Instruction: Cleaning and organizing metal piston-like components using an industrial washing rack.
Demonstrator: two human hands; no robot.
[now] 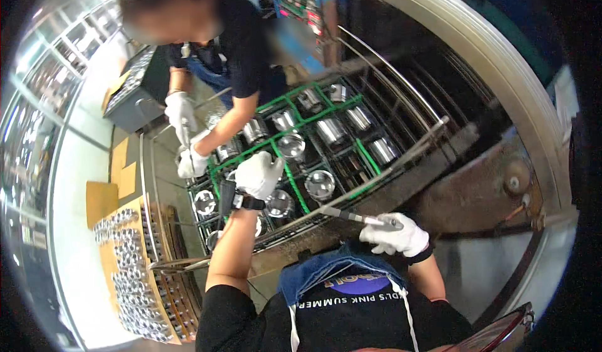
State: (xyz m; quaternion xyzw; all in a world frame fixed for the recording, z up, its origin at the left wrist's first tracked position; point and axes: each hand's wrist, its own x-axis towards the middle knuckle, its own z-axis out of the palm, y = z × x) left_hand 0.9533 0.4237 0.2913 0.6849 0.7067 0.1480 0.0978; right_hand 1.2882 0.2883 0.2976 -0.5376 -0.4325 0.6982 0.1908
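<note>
My left hand (258, 175), in a white glove, is over a rack with green-edged dividers (287, 175). Its fingers are curled beside a shiny, piston-like metal cylinder (291, 146); whether they touch or hold anything is hidden. Another such cylinder (279, 204) stands under the wrist. Low at the rack's near edge, my gloved right hand (396, 234) is closed around the grey handle of a flat-bladed knife (357, 218), whose blade points left. Just beyond the blade sits a hollow metal cylinder (320, 185), open end up.
Across the rack a co-worker (232, 44) leans in, both gloved hands (191, 157) close together at its left side. A bent metal rail (382, 176) runs along the near edge. Small metal parts (132, 277) stand in rows at lower left. A grey bin (135, 104) is behind them.
</note>
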